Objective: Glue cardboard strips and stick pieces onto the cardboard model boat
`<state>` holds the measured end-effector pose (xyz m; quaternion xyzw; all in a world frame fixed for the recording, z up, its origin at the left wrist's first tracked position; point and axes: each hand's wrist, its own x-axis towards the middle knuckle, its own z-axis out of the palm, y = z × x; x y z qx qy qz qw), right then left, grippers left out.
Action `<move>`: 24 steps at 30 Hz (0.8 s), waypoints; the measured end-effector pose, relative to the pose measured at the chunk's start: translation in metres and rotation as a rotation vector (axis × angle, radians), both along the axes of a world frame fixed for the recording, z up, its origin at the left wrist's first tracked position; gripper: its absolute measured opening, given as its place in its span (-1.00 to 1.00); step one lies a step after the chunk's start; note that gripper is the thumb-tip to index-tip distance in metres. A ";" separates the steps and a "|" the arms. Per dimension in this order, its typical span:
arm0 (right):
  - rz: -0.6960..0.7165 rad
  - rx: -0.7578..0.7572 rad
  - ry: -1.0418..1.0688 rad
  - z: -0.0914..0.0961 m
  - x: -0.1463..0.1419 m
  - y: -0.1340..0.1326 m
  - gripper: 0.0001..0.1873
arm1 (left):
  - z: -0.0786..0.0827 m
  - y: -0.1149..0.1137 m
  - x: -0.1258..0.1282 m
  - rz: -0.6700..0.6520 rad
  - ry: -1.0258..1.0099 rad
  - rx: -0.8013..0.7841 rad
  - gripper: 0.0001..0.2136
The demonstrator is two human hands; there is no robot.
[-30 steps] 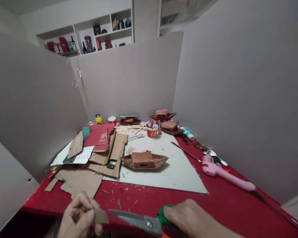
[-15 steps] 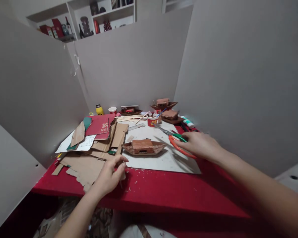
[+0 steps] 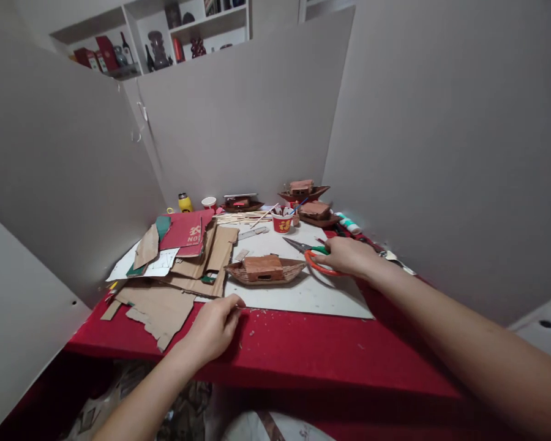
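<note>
My right hand point(image 3: 350, 254) is closed round the orange and green handles of a pair of scissors point(image 3: 316, 260). The blades lie parted over the white board point(image 3: 335, 294), pointing to the back left. Just left of the handles sits a small brown model boat point(image 3: 265, 271) with a cardboard roof, upright on the board. My left hand point(image 3: 217, 324) rests at the board's front edge, fingers loosely bent and holding nothing that I can see. A small cardboard scrap point(image 3: 242, 255) lies behind the boat.
Torn cardboard sheets point(image 3: 165, 306) and a red cardboard piece point(image 3: 190, 226) pile up on the left. Behind are thin wooden sticks point(image 3: 239, 218), a ruler point(image 3: 253, 233), a red paper cup point(image 3: 282, 222) and more model boats point(image 3: 316, 212). Grey panels point(image 3: 243, 135) enclose the red-covered table point(image 3: 303, 349).
My right hand has moved left and lowered the scissors onto the board by the boat. The left hand has shifted slightly right and its fingers have curled in more.
</note>
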<state>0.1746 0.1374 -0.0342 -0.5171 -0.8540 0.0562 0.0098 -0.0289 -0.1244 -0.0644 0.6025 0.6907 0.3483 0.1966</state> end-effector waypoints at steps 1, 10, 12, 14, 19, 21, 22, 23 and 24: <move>0.005 0.005 0.003 -0.003 -0.002 0.001 -0.47 | 0.000 -0.011 0.002 -0.002 -0.024 -0.020 -0.87; 0.101 0.049 0.030 -0.015 0.001 -0.004 -0.69 | -0.008 -0.111 -0.018 0.116 -0.623 -0.218 -0.74; 0.137 0.086 0.062 -0.010 0.004 -0.017 -0.68 | -0.011 -0.122 -0.027 0.191 -0.604 -0.170 -0.71; 0.189 0.129 0.115 -0.008 0.005 -0.041 -0.64 | -0.011 -0.127 -0.033 0.234 -0.554 -0.138 -0.71; 0.741 -0.139 0.366 -0.034 -0.015 -0.134 -0.41 | -0.010 -0.127 -0.041 0.304 -0.529 -0.056 -0.73; 0.793 -0.190 0.261 -0.050 -0.034 -0.166 -0.22 | -0.011 -0.127 -0.042 0.334 -0.549 -0.019 -0.75; 0.804 -0.202 0.223 -0.056 -0.046 -0.180 -0.14 | -0.011 -0.128 -0.042 0.347 -0.554 0.000 -0.76; 0.818 -0.221 0.202 -0.060 -0.058 -0.192 -0.09 | -0.010 -0.130 -0.043 0.356 -0.556 0.020 -0.78; 0.843 -0.252 0.190 -0.061 -0.070 -0.203 -0.05 | -0.009 -0.132 -0.043 0.362 -0.555 0.041 -0.79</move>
